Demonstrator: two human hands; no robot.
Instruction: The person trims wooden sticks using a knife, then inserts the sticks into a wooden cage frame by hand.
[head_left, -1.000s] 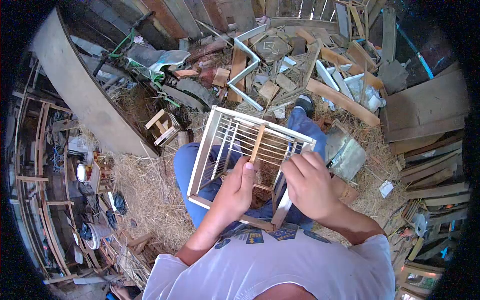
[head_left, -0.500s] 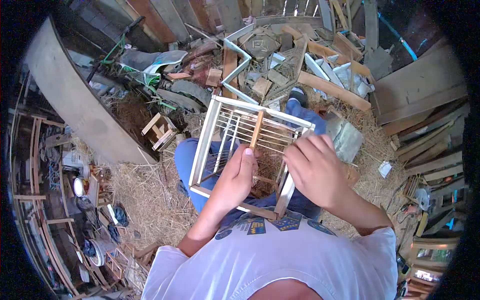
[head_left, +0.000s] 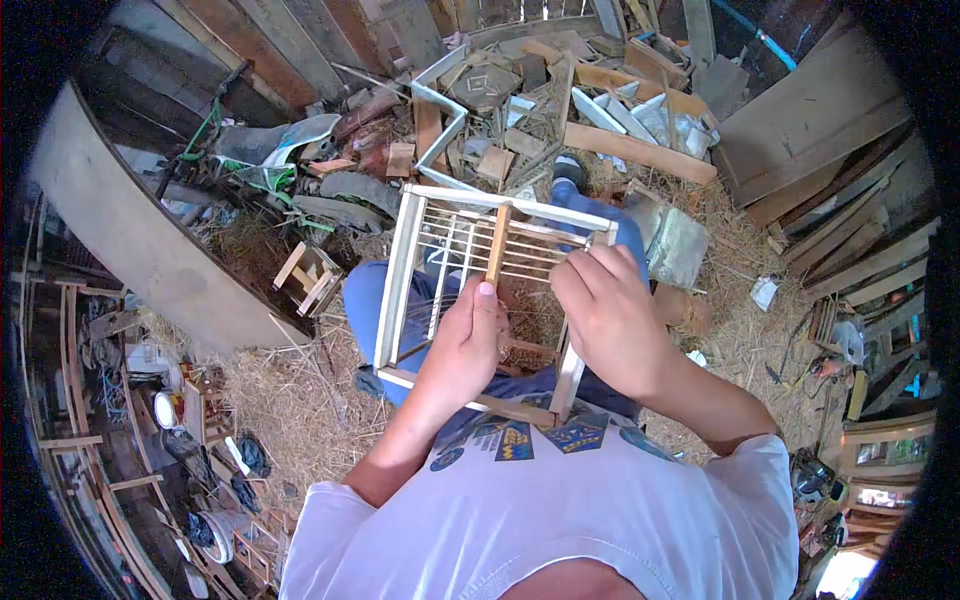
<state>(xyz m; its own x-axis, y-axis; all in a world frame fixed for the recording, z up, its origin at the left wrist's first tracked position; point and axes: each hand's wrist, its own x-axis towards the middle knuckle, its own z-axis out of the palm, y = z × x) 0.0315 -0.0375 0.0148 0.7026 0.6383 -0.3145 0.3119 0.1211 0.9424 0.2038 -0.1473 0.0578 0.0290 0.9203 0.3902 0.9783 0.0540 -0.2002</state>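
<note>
A cage-like wooden frame [head_left: 391,290] with pale square posts and thin rods rests across my lap. A tan slat [head_left: 498,243] runs down over the rods from its far rail. My left hand [head_left: 468,335] reaches inside the frame and is closed on the slat's near end, thumb on top. My right hand [head_left: 612,315] is closed at the frame's right side, fingertips bent down by the ends of the thin rods [head_left: 525,262]. Whatever lies between those fingertips is hidden.
Straw covers the floor. A small wooden piece of joined blocks [head_left: 307,280] lies left of my knee, near a large curved board [head_left: 165,225]. Scrap wood and a white zigzag frame [head_left: 437,120] are piled ahead. A grey block [head_left: 678,245] sits by my right leg.
The view has shifted a little, so the surroundings sit further left. My right hand has moved slightly up along the frame's right side. My left hand keeps its hold on the slat.
</note>
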